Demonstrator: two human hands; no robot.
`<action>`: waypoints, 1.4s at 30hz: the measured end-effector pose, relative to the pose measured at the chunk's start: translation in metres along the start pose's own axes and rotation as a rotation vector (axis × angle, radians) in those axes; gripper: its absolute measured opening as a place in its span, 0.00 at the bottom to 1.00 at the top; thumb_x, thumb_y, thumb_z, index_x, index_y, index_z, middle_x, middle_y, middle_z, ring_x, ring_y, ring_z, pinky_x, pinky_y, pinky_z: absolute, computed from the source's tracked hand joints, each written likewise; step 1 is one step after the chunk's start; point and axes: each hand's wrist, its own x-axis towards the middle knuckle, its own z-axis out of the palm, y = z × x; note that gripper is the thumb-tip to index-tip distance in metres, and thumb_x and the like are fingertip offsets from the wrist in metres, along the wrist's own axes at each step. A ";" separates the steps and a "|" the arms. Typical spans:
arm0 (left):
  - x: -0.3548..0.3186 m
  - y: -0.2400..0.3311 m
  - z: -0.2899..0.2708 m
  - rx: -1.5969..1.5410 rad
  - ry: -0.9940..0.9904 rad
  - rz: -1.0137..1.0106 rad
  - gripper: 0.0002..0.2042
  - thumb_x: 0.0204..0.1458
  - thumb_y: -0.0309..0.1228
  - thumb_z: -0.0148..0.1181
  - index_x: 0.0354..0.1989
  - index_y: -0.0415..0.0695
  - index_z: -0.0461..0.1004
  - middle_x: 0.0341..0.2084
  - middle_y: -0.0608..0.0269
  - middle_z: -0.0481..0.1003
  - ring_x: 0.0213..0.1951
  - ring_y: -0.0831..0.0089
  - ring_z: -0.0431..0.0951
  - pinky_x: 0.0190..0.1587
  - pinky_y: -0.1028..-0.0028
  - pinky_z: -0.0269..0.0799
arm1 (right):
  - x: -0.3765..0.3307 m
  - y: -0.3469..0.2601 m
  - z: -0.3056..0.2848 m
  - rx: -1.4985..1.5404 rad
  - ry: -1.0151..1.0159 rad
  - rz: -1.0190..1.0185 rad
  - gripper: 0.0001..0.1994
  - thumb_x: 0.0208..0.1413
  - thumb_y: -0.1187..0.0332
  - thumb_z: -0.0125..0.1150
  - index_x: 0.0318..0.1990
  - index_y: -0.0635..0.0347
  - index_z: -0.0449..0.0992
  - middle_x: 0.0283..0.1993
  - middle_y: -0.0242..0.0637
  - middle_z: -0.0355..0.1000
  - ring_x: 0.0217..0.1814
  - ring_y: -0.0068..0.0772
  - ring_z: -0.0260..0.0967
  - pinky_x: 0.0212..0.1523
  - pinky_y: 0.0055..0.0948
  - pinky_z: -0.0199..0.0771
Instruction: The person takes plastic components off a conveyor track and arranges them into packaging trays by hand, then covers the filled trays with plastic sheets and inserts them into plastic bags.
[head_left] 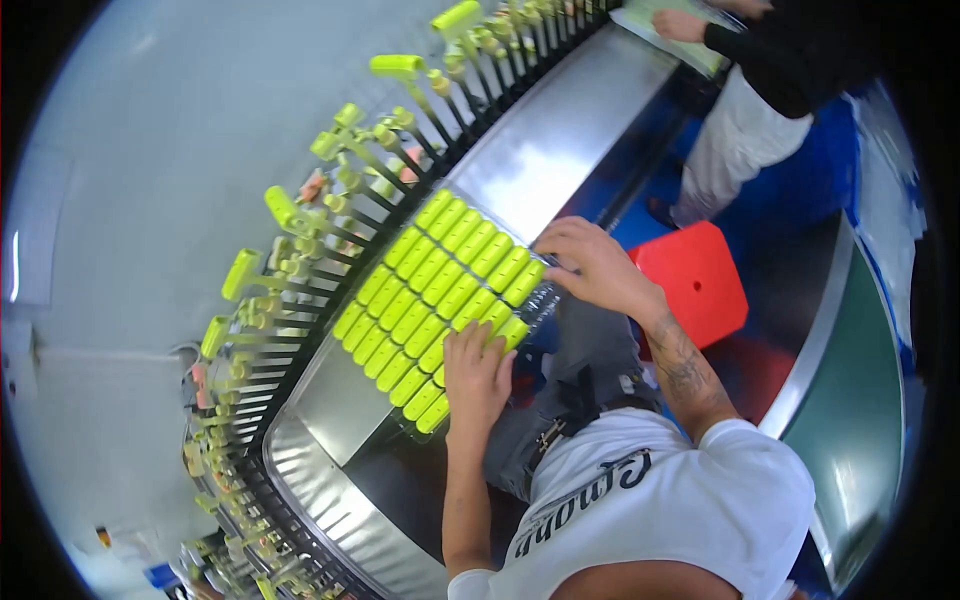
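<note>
A clear plastic tray (pixel 541 302) lies tilted across the metal ledge in front of me, its near side over my lap. Rows of bright yellow-green oblong plastic pieces (pixel 433 283) fill most of it, and a few slots at its right edge show bare plastic. My left hand (pixel 477 378) rests on the pieces at the near side, fingers stretched out and a little apart. At the right corner my right hand (pixel 590 263) curls its thumb and fingers round the tray's rim, next to the last pieces. Its fingertips are partly hidden.
Beyond the ledge (pixel 560 130) a curved conveyor rack with dark slats (pixel 440 125) carries many yellow-green parts (pixel 281 207). A red stool (pixel 692 283) stands to my right. Another person (pixel 745 140) works at the far right. A green-topped surface (pixel 850 400) curves along the right side.
</note>
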 end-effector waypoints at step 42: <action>-0.022 -0.263 -0.373 -0.048 -0.023 -0.843 0.19 0.65 0.35 0.60 0.57 0.33 0.74 0.47 0.59 0.79 0.47 0.70 0.76 0.51 0.69 0.71 | -0.055 0.070 -0.053 0.014 0.174 0.323 0.14 0.57 0.65 0.65 0.48 0.61 0.81 0.47 0.44 0.78 0.55 0.48 0.73 0.60 0.44 0.71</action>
